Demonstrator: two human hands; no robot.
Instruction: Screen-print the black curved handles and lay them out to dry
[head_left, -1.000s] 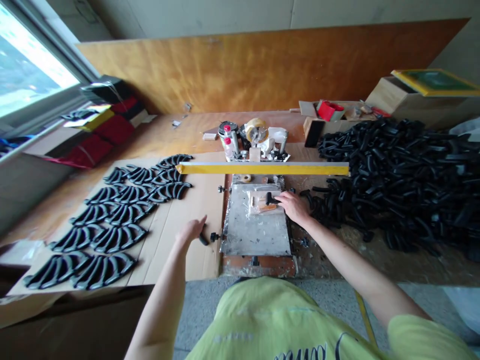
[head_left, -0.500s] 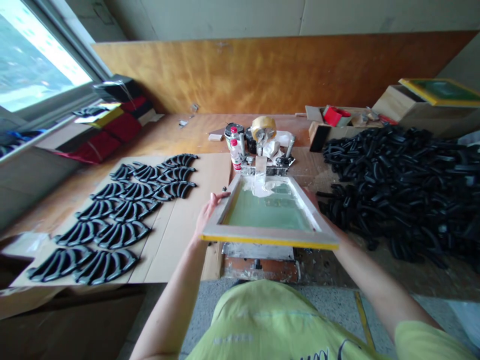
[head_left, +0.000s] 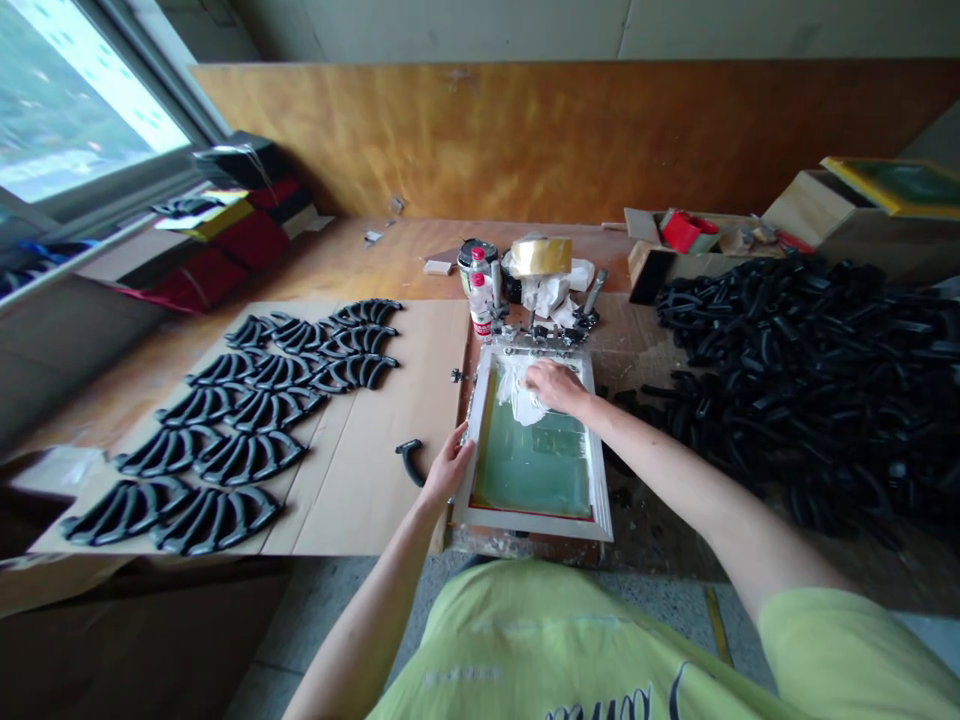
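The silk-screen frame [head_left: 536,522], with a green mesh [head_left: 517,465], lies low over the bench in front of me. White ink [head_left: 514,385] is smeared at the mesh's far end. My left hand [head_left: 450,462] grips the frame's left side, fingers curled at its edge. Over the inky end, my right hand [head_left: 553,385] is closed on a scraper mostly hidden by the fingers. A single curved black plastic handle [head_left: 411,463] rests on cardboard just left of my left hand. Behind the frame stands a metal hinge clamp [head_left: 536,340].
Rows of black handles [head_left: 251,455] are laid out on the cardboard [head_left: 341,470] at left. A big heap of loose black handles [head_left: 817,370] covers the right side. A red-capped bottle [head_left: 480,305], a tape roll [head_left: 540,256] and a dark tub [head_left: 474,255] stand behind the clamp.
The frame has swung down from its raised tilt. My right hand has left its right side and moved onto the scraper at the far end. The single black handle has come into view.
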